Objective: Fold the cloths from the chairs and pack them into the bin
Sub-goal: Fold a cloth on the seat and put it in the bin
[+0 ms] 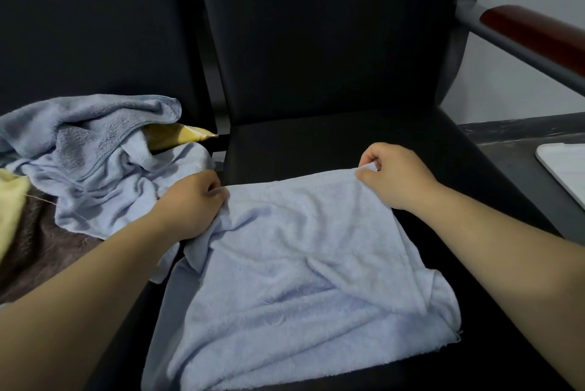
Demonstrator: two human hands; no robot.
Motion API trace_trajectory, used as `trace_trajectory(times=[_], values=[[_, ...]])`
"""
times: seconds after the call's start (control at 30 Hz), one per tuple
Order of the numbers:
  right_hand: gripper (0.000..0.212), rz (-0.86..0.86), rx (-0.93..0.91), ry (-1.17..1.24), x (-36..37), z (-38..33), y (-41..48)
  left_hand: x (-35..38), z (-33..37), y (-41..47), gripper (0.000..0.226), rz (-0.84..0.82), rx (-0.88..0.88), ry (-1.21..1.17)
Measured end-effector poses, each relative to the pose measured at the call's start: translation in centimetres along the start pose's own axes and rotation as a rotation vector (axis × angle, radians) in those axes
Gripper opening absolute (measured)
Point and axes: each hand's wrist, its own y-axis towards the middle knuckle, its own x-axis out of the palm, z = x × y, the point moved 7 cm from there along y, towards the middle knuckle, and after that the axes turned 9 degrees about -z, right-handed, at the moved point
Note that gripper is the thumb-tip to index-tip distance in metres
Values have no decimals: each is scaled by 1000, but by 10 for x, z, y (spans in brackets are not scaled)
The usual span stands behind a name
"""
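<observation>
While pinching far cloth [300,264] corners in left hand [190,203] and right hand [395,175]: mid-fold, likely; next, align them with near edge.

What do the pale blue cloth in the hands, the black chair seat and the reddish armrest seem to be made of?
Pale blue cloth: probably terry cotton, fuzzy matte nap. Black chair seat: likely faux leather, smooth, faint sheen. Reddish armrest: seemingly varnished wood, glossy highlight.

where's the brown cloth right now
The brown cloth lies low on the left of the head view, on the left chair, under the heap of blue cloths and beside a yellow cloth.
</observation>
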Motion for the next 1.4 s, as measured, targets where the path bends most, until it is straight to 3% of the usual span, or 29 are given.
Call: trace_trajectory(times=[0.3,0.4,0.63,0.87,1.1,1.4], values=[[11,56,76,10,1,1,2,2,-3,4,24,-2,-8,24],[6,-26,98,-18,2,-2,3,4,0,3,14,-74,-2,15],[10,-210,162,-125,6,-9,-2,3,3,4,18,-199,12,84],[7,-145,148,-83,4,-8,-9,0,7,-1,13,-216,18,87],[13,-26,113,-78,-5,-7,-19,-24,10,-14,29,-53,103,17],[8,38,88,-25,-21,-4,-39,-58,6,-35,9,-13,108,213]])
